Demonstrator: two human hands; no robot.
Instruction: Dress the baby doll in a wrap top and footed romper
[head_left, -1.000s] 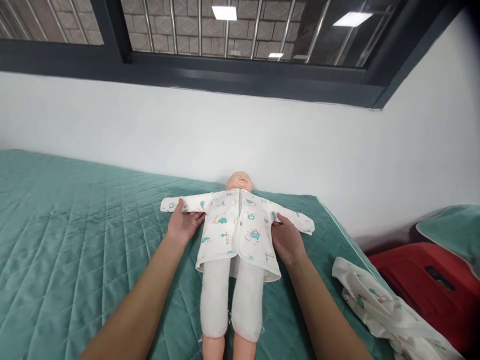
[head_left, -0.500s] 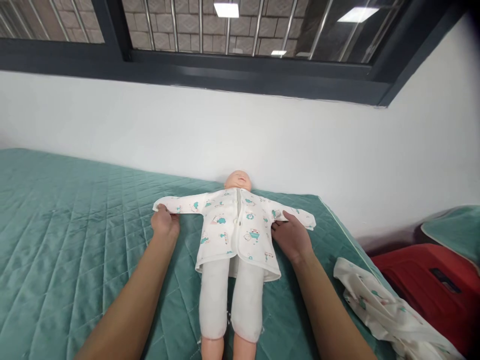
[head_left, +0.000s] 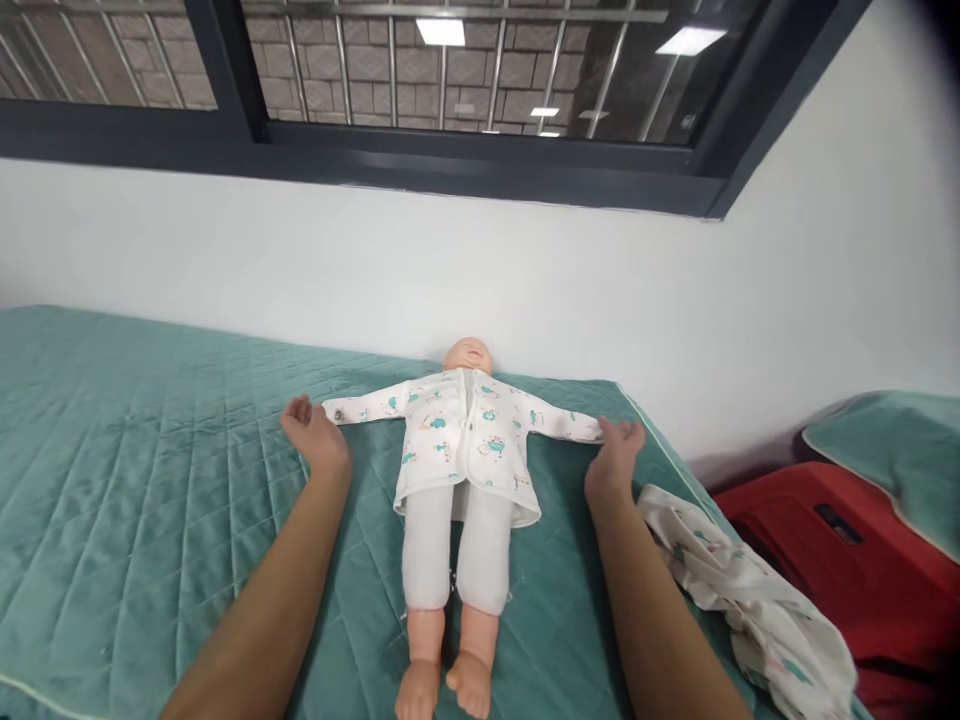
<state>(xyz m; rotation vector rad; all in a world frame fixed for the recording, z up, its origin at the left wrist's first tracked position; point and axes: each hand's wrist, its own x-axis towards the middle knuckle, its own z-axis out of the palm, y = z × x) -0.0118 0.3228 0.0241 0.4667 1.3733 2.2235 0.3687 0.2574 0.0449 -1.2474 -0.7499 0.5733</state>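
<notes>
One doll [head_left: 481, 550] in one white jacket [head_left: 435, 430] is lying in the middle of the green quilt [head_left: 187, 470], its hands not showing past two outstretched sleeves [head_left: 375, 404], while one red case [head_left: 787, 525] is running out of view at right, partly behind one crumpled cloth [head_left: 750, 590]. At the left sleeve's end the left hand [head_left: 316, 437] is hovering with fingers loosely bent, and the right hand [head_left: 616, 460] is reaching the right sleeve's end with fingers half open; whether either is pinching fabric, I cannot tell.
</notes>
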